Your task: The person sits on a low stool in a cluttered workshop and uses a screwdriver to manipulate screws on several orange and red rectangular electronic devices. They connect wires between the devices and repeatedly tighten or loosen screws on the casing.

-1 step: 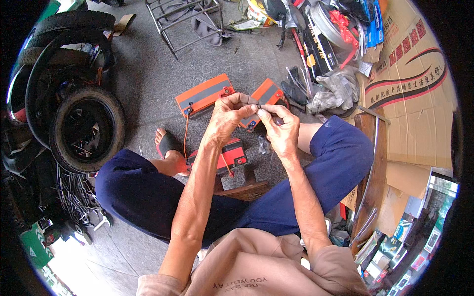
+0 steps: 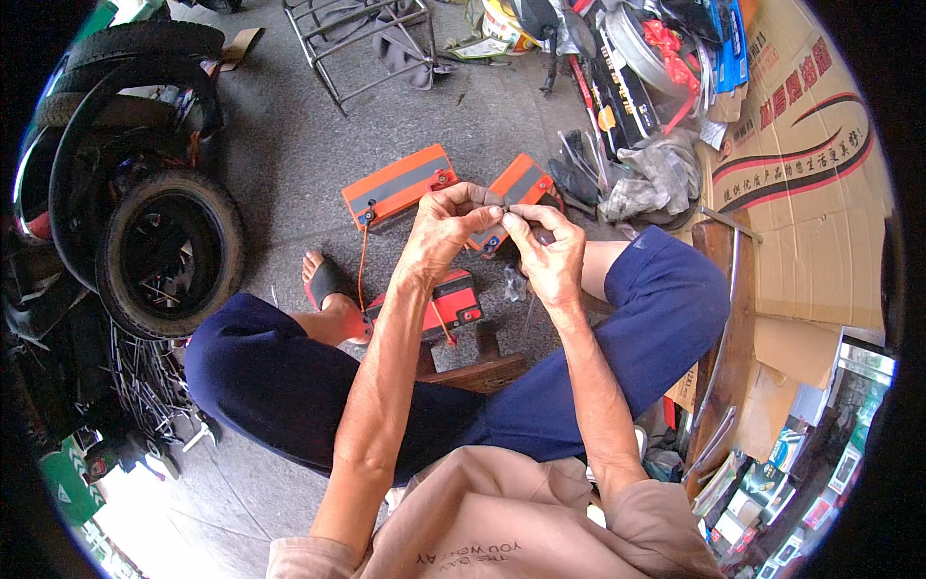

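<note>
My left hand (image 2: 449, 224) and my right hand (image 2: 550, 253) meet fingertip to fingertip above the floor, both pinched around something small and dark that I cannot make out. Beneath them lie three orange-red batteries with grey or dark bands. One battery (image 2: 397, 183) is at the upper left, with an orange wire (image 2: 363, 261) running down from its terminal. Another battery (image 2: 522, 179) sits just behind my fingertips, partly covered by them. The nearest battery (image 2: 459, 299) is between my legs, partly hidden by my left forearm; a short orange lead with a red end hangs over it.
Tires (image 2: 172, 253) and thin metal rods (image 2: 159, 386) crowd the left. A metal rack (image 2: 362, 43) stands at the far side. Grey rags (image 2: 656, 179), a large cardboard sheet (image 2: 810, 222) and a wooden board (image 2: 716, 318) line the right. A wooden stool (image 2: 477, 372) is below me.
</note>
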A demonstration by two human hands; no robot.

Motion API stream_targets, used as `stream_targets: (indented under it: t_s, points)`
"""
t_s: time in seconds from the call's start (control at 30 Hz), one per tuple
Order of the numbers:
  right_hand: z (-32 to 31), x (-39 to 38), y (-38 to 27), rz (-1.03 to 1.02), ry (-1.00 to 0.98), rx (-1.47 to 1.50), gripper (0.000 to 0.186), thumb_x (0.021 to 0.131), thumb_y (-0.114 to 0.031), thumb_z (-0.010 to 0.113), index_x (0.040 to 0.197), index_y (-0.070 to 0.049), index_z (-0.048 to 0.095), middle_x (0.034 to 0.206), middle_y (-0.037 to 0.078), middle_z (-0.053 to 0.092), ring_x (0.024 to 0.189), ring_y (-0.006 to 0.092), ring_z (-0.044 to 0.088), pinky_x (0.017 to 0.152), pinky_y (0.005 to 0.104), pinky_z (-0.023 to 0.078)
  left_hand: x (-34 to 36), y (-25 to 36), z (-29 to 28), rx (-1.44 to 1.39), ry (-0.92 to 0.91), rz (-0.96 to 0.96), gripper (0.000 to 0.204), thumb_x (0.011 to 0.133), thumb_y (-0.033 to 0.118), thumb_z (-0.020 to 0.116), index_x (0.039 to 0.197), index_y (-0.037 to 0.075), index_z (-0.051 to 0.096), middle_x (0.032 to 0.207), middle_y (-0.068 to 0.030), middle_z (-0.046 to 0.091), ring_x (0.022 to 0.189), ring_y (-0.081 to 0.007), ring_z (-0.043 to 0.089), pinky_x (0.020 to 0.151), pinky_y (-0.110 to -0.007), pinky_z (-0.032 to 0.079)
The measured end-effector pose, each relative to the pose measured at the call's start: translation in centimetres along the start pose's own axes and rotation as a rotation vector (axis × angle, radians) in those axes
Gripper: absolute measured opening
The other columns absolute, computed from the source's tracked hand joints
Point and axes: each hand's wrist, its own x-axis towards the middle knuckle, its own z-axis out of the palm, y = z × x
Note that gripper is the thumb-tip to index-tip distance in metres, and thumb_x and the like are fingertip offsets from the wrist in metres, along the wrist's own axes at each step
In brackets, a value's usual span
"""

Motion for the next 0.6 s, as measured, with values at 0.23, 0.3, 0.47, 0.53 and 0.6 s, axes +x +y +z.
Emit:
stream_targets:
  t_s: [0.23, 0.3, 0.47, 0.53, 0.6]
  points:
    - [-0.1, -0.2, 2.1, -0.060, -0.042, 0.034, 0.021, 0.087, -0.008, 0.071, 0.101, 0.006, 0.067, 0.079, 0.006, 0.068, 0.065, 0.0061, 0.060, 0.058, 0.0213, 0.049, 0.0, -0.3, -0.4, 0.161, -0.074, -0.036, 0.012, 0.083, 0.005, 0.067, 0.094, 0.000, 0.070, 0.082, -0.0050, 0.070, 0.073, -0.0098, 0.064, 0.066, -0.025, 0.051]
    - [-0.1, -0.1, 2.8, -0.044, -0.028, 0.002, 0.019, 0.087, -0.007, 0.070, 0.100, 0.006, 0.067, 0.082, 0.008, 0.070, 0.069, 0.0074, 0.062, 0.061, 0.0223, 0.050, 0.0, -0.3, -0.2, 0.187, -0.104, -0.039, 0.013, 0.084, 0.004, 0.065, 0.094, -0.001, 0.070, 0.083, -0.0056, 0.071, 0.074, -0.0102, 0.065, 0.066, -0.026, 0.051]
    - [-0.2, 0.1, 2.1, -0.017, 0.015, -0.217, 0.014, 0.086, -0.008, 0.067, 0.095, 0.003, 0.070, 0.084, 0.010, 0.071, 0.070, 0.0120, 0.064, 0.063, 0.0265, 0.051, -0.4, -1.0, 0.6, 0.081, -0.044, -0.107, 0.015, 0.086, 0.009, 0.062, 0.096, -0.001, 0.069, 0.087, -0.0066, 0.070, 0.076, -0.0122, 0.065, 0.070, -0.027, 0.052]
    - [0.0, 0.2, 2.0, -0.069, 0.062, -0.259, 0.014, 0.084, -0.011, 0.068, 0.091, 0.000, 0.071, 0.080, 0.014, 0.071, 0.067, 0.0201, 0.067, 0.063, 0.0317, 0.052, -0.3, -1.7, 0.4, 0.080, 0.019, -0.141, 0.017, 0.086, 0.013, 0.063, 0.097, 0.000, 0.067, 0.087, -0.0069, 0.070, 0.075, -0.0127, 0.065, 0.070, -0.027, 0.052]
    - [0.1, 0.2, 3.0, 0.025, 0.098, -0.212, 0.013, 0.083, -0.011, 0.068, 0.091, -0.001, 0.071, 0.077, 0.013, 0.070, 0.066, 0.0192, 0.066, 0.063, 0.0317, 0.052, 0.2, -3.7, -1.0, 0.110, 0.114, -0.187, 0.018, 0.085, 0.014, 0.064, 0.097, 0.000, 0.066, 0.087, -0.0077, 0.070, 0.071, -0.0133, 0.065, 0.068, -0.027, 0.053]
